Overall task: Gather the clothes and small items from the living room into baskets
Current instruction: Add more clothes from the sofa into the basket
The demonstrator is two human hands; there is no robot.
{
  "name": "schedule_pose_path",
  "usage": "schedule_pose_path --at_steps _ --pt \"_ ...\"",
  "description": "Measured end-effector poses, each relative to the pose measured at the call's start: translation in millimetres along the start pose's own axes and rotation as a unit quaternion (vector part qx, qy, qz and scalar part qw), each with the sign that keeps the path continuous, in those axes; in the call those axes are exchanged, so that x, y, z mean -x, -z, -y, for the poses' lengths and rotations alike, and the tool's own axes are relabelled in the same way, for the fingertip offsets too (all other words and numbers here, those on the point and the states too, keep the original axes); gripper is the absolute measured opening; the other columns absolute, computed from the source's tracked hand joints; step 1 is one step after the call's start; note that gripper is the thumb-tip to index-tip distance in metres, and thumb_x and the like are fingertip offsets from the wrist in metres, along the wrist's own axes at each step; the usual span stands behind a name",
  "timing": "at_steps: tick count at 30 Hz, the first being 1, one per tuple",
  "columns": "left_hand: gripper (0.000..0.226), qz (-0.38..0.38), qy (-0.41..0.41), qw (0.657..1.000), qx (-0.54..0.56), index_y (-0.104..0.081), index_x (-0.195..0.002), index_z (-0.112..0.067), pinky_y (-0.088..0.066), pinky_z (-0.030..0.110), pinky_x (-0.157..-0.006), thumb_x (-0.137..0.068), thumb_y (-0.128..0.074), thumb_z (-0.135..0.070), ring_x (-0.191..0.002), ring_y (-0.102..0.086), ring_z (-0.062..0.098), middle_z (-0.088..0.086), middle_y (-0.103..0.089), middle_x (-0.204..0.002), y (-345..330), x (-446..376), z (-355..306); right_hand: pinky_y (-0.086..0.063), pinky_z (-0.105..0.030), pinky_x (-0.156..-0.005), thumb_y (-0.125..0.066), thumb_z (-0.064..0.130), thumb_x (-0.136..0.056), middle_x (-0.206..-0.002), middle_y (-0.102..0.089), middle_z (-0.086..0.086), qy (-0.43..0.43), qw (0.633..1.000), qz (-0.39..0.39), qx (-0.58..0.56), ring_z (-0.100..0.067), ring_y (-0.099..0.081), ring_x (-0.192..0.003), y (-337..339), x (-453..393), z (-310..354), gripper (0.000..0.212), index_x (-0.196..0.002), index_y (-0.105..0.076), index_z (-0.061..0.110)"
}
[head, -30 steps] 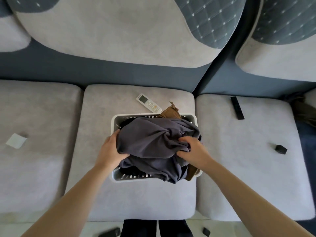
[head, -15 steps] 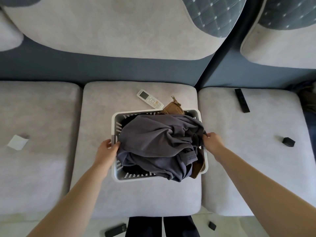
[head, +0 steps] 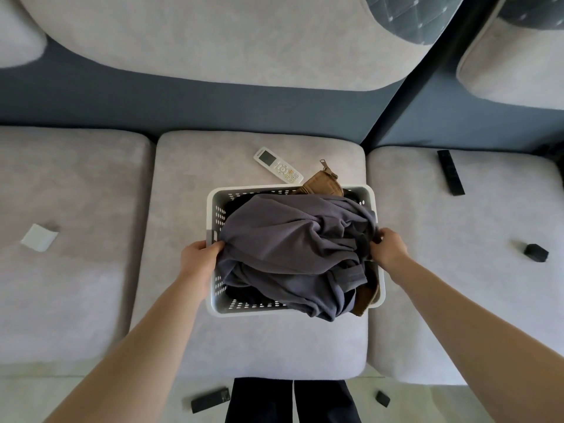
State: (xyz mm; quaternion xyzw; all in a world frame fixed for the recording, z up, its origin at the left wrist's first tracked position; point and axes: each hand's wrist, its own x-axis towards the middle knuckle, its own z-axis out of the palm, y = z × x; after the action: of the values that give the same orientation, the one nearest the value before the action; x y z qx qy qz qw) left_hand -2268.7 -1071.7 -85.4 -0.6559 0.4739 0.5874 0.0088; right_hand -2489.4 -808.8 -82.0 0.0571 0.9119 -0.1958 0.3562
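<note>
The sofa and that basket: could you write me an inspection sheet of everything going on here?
Surface: grey sofa cushion bears the white basket.
Job's things: grey garment heaped in the basket, spilling over its near rim; brown zipped garment pokes out at the far rim.
Clutter: white remote behind the basket; black remote and small black item on the right cushion; white square on the left cushion; dark objects on the floor.
Grips: left hand at the basket's left rim, touching the cloth; right hand at the right rim, fingers curled on cloth.
Cables: nothing seen.
Surroundings: back cushions, blue-grey sofa frame.
</note>
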Motion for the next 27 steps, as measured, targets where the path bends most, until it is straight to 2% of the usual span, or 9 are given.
schedule_pose_path --at_steps 4,7,10,14,17,20,22,27 --pt "0.01 0.012 0.001 1.0 -0.003 -0.067 -0.079 -0.004 -0.055 0.044 -0.082 -0.088 -0.064 -0.007 -0.078 -0.065 0.031 0.021 -0.068 -0.085 4 3 3 -0.047 -0.038 -0.073 -0.05 0.012 -0.093 -0.096 -0.062 -0.018 0.008 1.0 -0.002 0.008 -0.034 -0.057 -0.086 -3 2 -3 0.01 -0.101 -0.054 0.008" --pt "0.011 0.014 0.005 1.0 -0.005 -0.067 -0.079 -0.004 -0.055 0.049 -0.086 -0.088 -0.064 -0.007 -0.081 -0.066 0.033 0.023 -0.069 -0.09 9 10 6 -0.048 -0.04 -0.074 -0.05 0.009 -0.092 -0.097 -0.062 -0.019 0.001 1.0 -0.007 0.002 -0.038 -0.059 -0.09 -5 10 -6 0.015 -0.106 -0.056 0.005" --pt "0.011 0.008 0.009 1.0 -0.005 -0.067 -0.08 -0.004 -0.055 0.046 -0.085 -0.09 -0.064 -0.007 -0.082 -0.066 0.033 0.022 -0.069 -0.09 20 23 16 -0.051 -0.043 -0.075 -0.049 0.007 -0.09 -0.096 -0.064 -0.02 0.001 1.0 -0.007 -0.008 -0.04 -0.061 -0.092 -9 26 -12 0.018 -0.105 -0.059 0.004" --pt "0.011 -0.006 0.034 0.999 0.001 -0.065 -0.081 -0.001 -0.051 0.04 -0.078 -0.091 -0.063 -0.006 -0.078 -0.063 0.03 0.018 -0.066 -0.082 42 35 43 -0.051 -0.043 -0.074 -0.051 0.01 -0.091 -0.087 -0.063 -0.017 0.011 1.0 0.008 -0.016 -0.036 -0.06 -0.084 -16 53 -20 0.009 -0.094 -0.059 0.007" --pt "0.01 -0.024 0.056 0.998 0.016 -0.066 -0.091 0.004 -0.05 0.04 -0.08 -0.091 -0.064 -0.006 -0.08 -0.063 0.032 0.018 -0.066 -0.083 61 47 62 -0.05 -0.041 -0.071 -0.054 0.013 -0.09 -0.082 -0.063 -0.016 0.015 0.999 0.022 -0.021 -0.035 -0.059 -0.081 -23 76 -27 0.01 -0.089 -0.059 0.004" --pt "0.009 -0.037 0.07 0.997 0.026 -0.066 -0.085 0.0 -0.05 0.037 -0.078 -0.091 -0.064 -0.006 -0.08 -0.064 0.032 0.018 -0.067 -0.084 79 62 79 -0.051 -0.043 -0.073 -0.056 0.014 -0.088 -0.084 -0.064 -0.017 0.015 0.999 0.032 -0.036 -0.034 -0.059 -0.081 -31 97 -35 0.01 -0.087 -0.06 0.006" --pt "0.008 -0.049 0.071 0.996 0.028 -0.066 -0.084 -0.002 -0.051 0.039 -0.078 -0.09 -0.066 -0.007 -0.08 -0.065 0.032 0.018 -0.068 -0.084 96 77 87 -0.049 -0.04 -0.069 -0.056 0.014 -0.088 -0.082 -0.063 -0.016 0.019 0.998 0.035 -0.048 -0.032 -0.058 -0.078 -37 116 -38 0.007 -0.082 -0.058 0.01" --pt "0.014 -0.099 0.056 0.993 0.032 -0.068 -0.096 0.0 -0.052 0.038 -0.075 -0.088 -0.069 -0.011 -0.079 -0.063 0.032 0.013 -0.066 -0.079 128 111 97 -0.051 -0.041 -0.069 -0.056 0.018 -0.088 -0.083 -0.063 -0.014 0.044 0.996 0.043 -0.058 -0.032 -0.06 -0.08 -41 156 -37 0.007 -0.088 -0.057 0.01"
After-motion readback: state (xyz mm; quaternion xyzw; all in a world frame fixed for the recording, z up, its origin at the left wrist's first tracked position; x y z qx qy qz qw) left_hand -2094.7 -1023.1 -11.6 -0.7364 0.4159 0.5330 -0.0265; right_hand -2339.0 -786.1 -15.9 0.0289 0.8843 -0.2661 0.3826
